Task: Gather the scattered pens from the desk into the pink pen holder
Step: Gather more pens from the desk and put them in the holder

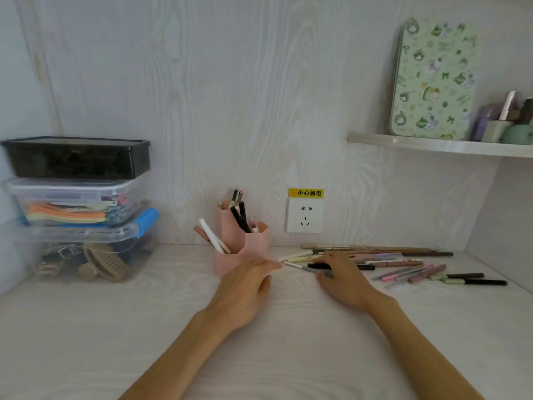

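Near the desk's (144, 327) back edge, light, stiff, roll-prone pens (403, 262) are best pinched mid-barrel; a grey pen (300, 267) is gripped by the right hand (339, 280), while the pink pen holder (245, 246) is touched by the straight-fingered left hand (245, 287).

Three stacked storage boxes (78, 209) sit left; a wall socket (305, 215) behind; a floral tin (434, 82) on the shelf (418, 143).
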